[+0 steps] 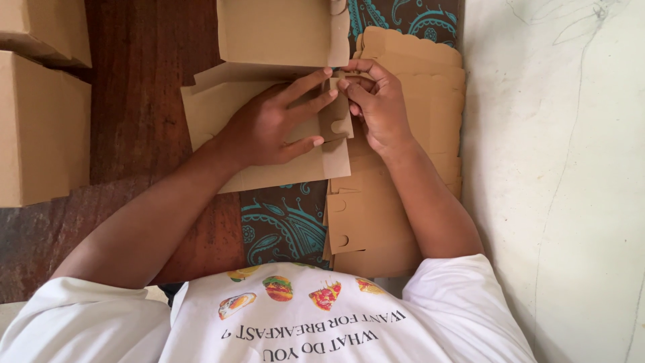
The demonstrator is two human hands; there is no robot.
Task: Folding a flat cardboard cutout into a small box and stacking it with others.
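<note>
Cardboard box blank [269,128] — plain brown, die-cut, partly folded — lies on the dark wooden surface [141,87] in front of the person, its lower edge over a brown cloth with a teal paisley pattern [282,222]. Its back panel [275,30] stands up at the top of the view, and a small side flap with a rounded notch [339,121] sticks out at its right edge.

The left hand [269,128] lies flat on the base panel, fingers spread and pointing toward the flap, pressing the card down rather than clasping it. The right hand [376,101] is curled, thumb and fingertips pinched on the top of the flap where it meets the back panel — the two hands' fingertips almost touch there.

Just to the right, under the right forearm, sits a stack of flat, unfolded blanks [410,154] with scalloped top edges and the same notched tabs. At the left edge stand folded cardboard boxes [40,121]. A pale, scuffed wall [557,168] runs along the right side. The person wears a white printed T-shirt [302,323].
</note>
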